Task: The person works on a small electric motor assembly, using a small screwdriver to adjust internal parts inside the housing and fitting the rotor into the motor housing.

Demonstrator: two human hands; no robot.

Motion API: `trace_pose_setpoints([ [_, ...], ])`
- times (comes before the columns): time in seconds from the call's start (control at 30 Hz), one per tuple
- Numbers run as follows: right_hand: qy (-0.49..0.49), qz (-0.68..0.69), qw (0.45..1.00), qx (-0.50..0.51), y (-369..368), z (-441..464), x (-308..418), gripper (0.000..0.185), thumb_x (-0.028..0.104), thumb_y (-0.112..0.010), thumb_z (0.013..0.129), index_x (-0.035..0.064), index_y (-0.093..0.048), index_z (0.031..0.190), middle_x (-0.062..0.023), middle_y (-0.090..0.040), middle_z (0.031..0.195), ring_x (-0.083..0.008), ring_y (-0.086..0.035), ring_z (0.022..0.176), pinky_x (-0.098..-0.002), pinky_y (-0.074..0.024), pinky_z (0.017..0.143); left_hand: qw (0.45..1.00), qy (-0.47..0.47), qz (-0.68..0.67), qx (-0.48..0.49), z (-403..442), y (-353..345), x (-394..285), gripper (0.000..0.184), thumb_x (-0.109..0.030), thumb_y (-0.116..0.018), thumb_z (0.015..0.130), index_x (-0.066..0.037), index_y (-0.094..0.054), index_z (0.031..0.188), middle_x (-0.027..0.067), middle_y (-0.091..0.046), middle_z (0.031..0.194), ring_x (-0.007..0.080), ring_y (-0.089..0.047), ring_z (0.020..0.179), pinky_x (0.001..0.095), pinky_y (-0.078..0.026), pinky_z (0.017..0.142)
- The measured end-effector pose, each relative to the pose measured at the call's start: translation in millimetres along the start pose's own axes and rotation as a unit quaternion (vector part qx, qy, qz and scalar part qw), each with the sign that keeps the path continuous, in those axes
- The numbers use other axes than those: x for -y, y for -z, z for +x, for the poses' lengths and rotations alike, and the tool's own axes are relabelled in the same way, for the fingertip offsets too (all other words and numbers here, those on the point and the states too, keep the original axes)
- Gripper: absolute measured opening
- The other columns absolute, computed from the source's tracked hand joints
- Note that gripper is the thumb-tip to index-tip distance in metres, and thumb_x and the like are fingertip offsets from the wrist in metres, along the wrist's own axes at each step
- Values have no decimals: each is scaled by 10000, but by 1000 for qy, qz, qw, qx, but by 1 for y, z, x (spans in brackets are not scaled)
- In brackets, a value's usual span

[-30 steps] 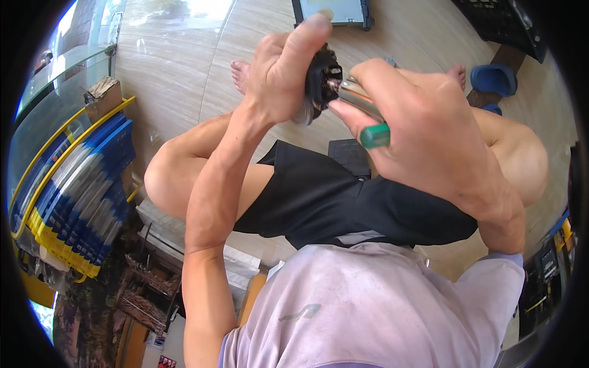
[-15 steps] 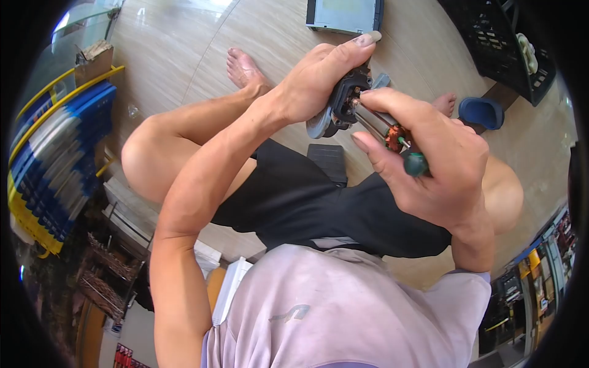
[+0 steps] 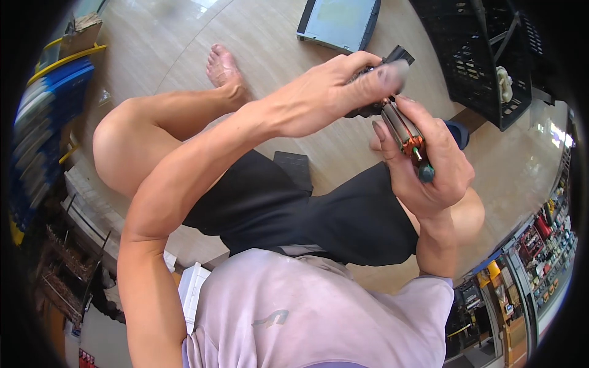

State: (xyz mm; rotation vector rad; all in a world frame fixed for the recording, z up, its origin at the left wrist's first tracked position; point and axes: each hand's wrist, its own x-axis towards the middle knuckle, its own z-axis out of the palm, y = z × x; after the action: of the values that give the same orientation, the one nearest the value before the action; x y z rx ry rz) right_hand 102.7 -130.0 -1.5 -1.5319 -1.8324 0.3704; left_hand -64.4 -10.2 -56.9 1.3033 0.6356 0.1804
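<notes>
Over my lap, my left hand [image 3: 353,89] is wrapped round a black tool housing [image 3: 399,56], its thumb across the front, blurred. Most of the housing is hidden by that hand. Just below, my right hand [image 3: 432,144] grips a motor armature [image 3: 404,126] between thumb and fingers. The armature has a steel body, copper-orange windings and a short shaft pointing toward me. Its upper end meets the housing; whether it sits inside I cannot tell. A dark green rounded end [image 3: 426,173], like a screwdriver handle, shows in my right palm.
A grey metal box [image 3: 340,23] lies on the tiled floor ahead. Black plastic crates [image 3: 472,55] stand at the upper right, near a dark blue object [image 3: 457,134]. A flat black case [image 3: 293,170] lies between my legs. Racks of blue items [image 3: 52,110] line the left side.
Both hands have shifted a little right in view, and the housing has turned, so its open end no longer faces me. The armature remains in my right hand. The whole view has also shifted.
</notes>
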Motion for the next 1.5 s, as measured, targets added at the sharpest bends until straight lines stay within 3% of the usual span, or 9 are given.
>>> trace_pose_setpoints([
  [0.1,26,-78,996,-27,1,1,-2,406,-11,-851,789,-44,-685,1157,-156,-760,988,-190,-739,749,-274,-572,682,999,-39,-20,0,-2,-8,4,1256,-876,-632,742,15,-303,1564,287,-385,1486,424,-400,1410,460,-356,1159],
  [0.2,75,-123,989,-37,-1,0,-2,420,25,-856,790,-48,-675,1161,-146,-762,996,-210,-732,731,-281,-559,678,988,-103,113,0,-6,-6,1,1202,-684,-781,733,-39,-251,1599,202,-343,1551,317,-374,1448,413,-368,1162],
  [0.33,119,-128,984,-34,1,1,-4,441,32,-797,811,-105,-640,1200,-165,-738,1007,-194,-705,709,-294,-543,630,993,-92,44,53,-11,-11,-12,1327,-558,-861,583,-53,-204,1619,188,-281,1576,344,-346,1460,455,-343,1178],
  [0.37,120,-133,983,-32,2,-1,-4,439,63,-800,832,-108,-636,1202,-165,-738,1026,-194,-703,708,-290,-542,629,995,-83,0,55,-11,-18,-9,1363,-711,-842,634,3,-195,1598,304,-243,1580,473,-245,1495,502,-274,1222],
  [0.57,145,-109,983,-33,7,-6,-4,422,108,-771,895,-126,-622,1213,-203,-731,1061,-216,-685,688,-304,-534,615,977,-205,66,-2,-12,-25,-13,1372,-653,-910,580,17,-243,1574,293,-317,1528,466,-319,1437,500,-305,1196],
  [0.97,168,-92,979,-63,0,-10,-8,520,123,-844,842,-112,-594,1233,-201,-729,1067,-184,-652,649,-296,-493,570,984,-169,39,24,-13,-15,-9,1210,-553,-936,593,52,-382,1482,232,-439,1423,388,-435,1353,443,-369,1150],
  [1.2,102,-128,986,-20,3,-12,4,530,46,-907,753,-33,-628,1196,-129,-753,1015,-231,-736,824,-315,-560,756,992,-109,1,62,-16,-9,-13,1224,-566,-905,617,65,-351,1506,268,-425,1451,399,-434,1378,443,-346,1178],
  [1.33,166,-110,979,-47,-5,-11,-9,506,53,-843,827,-93,-596,1245,-162,-734,1061,-178,-663,657,-295,-495,557,992,-104,34,71,-16,-8,-12,1285,-608,-889,605,72,-312,1530,301,-398,1481,426,-398,1407,464,-326,1192],
  [1.5,180,-105,977,-49,-8,-13,-10,489,38,-832,834,-107,-592,1234,-178,-724,1058,-182,-665,662,-301,-499,524,989,-119,45,77,-17,-9,-15,1361,-638,-882,600,95,-245,1554,324,-356,1519,451,-346,1442,475,-301,1206],
])
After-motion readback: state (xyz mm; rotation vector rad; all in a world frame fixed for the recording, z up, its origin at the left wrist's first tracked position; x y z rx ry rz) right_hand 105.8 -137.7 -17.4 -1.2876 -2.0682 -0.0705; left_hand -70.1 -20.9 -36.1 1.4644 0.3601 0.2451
